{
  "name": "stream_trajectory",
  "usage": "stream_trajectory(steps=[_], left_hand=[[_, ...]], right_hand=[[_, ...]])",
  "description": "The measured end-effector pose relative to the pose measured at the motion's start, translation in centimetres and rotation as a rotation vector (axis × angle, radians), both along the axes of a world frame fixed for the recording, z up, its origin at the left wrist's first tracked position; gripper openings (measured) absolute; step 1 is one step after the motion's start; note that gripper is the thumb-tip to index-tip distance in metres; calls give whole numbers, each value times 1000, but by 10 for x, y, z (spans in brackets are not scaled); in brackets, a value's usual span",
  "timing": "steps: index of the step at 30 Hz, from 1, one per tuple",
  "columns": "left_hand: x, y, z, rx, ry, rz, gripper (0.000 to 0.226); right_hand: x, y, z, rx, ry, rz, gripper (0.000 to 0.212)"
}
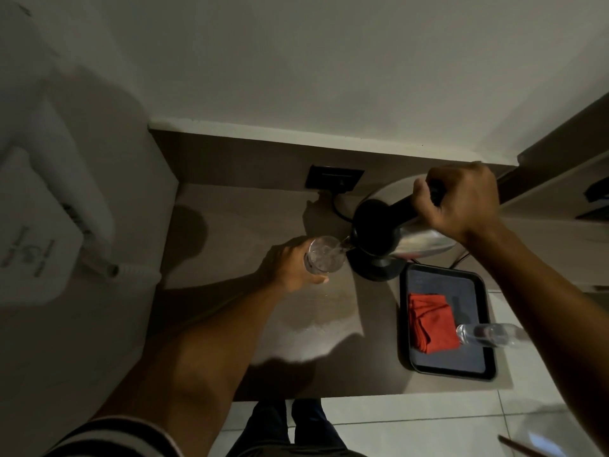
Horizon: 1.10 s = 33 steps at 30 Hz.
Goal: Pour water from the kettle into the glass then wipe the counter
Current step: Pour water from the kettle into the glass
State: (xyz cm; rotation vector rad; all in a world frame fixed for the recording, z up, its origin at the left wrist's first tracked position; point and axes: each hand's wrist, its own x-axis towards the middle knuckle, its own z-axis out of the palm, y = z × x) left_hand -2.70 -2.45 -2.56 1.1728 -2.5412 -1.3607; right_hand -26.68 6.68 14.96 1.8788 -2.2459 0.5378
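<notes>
Head view: right hand (461,199) gripping tilted kettle (412,239), spout over glass (324,255) clasped in left hand (290,265).

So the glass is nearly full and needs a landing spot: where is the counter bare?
Bare counter lies left of the glass, toward the side wall, and nearer the front edge, though a wet-looking patch sits there. It is crowded on the right: kettle base, tray with red cloth and a second glass.

Left arm: my forearm is bare, ending in my left hand (290,267)
Right arm: bare to my right hand (461,201)
Sleeve: striped short sleeve (108,435), at 7 o'clock
Legs: my dark trousers (290,430), at 6 o'clock
</notes>
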Motion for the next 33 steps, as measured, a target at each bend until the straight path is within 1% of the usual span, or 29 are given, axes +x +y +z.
stream_trajectory(steps=[9, 16, 19, 25, 30, 33], left_hand=[[1, -1, 1, -36, -73, -12, 95], [0, 0, 3, -58, -68, -5, 94], [1, 0, 2, -34, -42, 7, 92], [0, 0, 4, -52, -57, -8, 93], [-3, 2, 7, 7, -88, 0, 93], [-3, 2, 8, -11, -102, 0, 94]], right_hand=[[-2, -3, 19, -12, 97, 9, 51], [-5, -4, 33, 2, 210, -3, 58], [-5, -5, 38, 2, 246, -8, 59], [-7, -6, 49, 14, 282, -10, 64], [-8, -7, 55, 25, 312, 8, 66], [-6, -7, 57, 15, 320, 17, 65]])
